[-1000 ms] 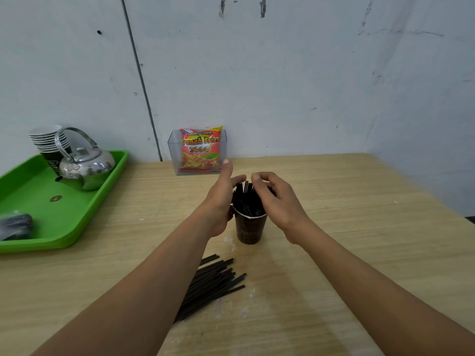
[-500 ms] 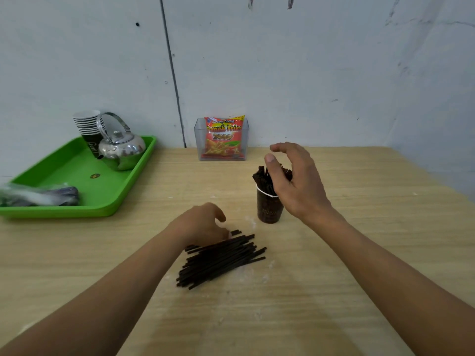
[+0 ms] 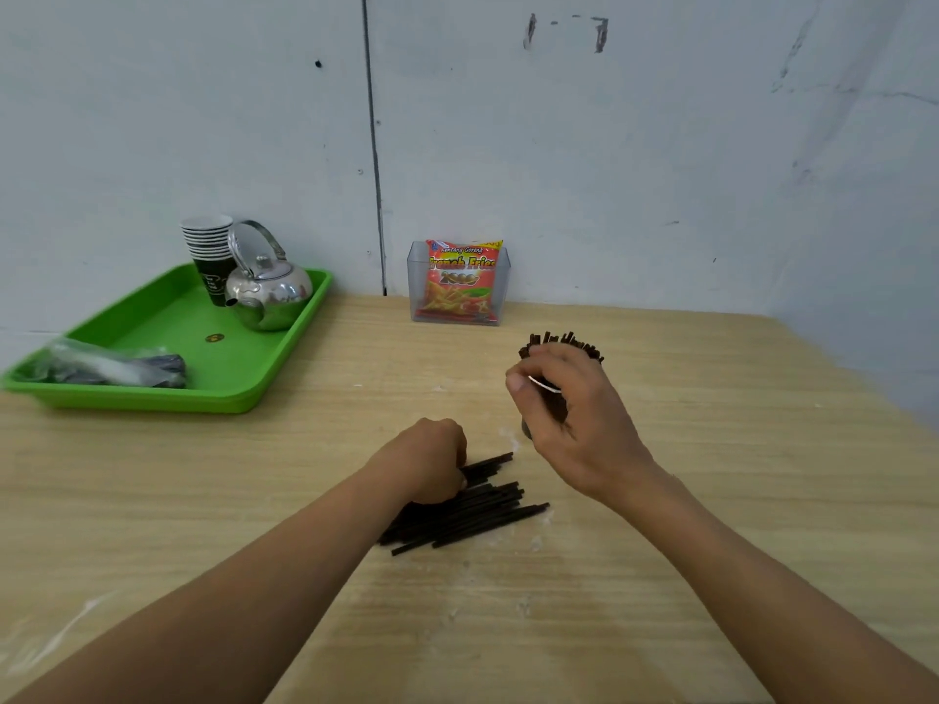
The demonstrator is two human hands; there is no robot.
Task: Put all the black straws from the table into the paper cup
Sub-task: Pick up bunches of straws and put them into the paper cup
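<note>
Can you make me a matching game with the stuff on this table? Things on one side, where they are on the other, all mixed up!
Things:
1. kettle
2. French Fries packet
3. paper cup
4. loose black straws

Places:
A. inside the clear box
B. under the left hand on the table
C. on the green tray
D. in the right hand's grip

Pairs: 1-C, 2-A, 3-D, 4-B

The right hand wraps the cup and hides most of its wall (only a sliver of white rim and dark side shows). Fingertips of the left hand curl out of sight among the straws; how many it pinches is unclear. The picture's left edge crops the tray, and the contents of its bag are blurred.
</note>
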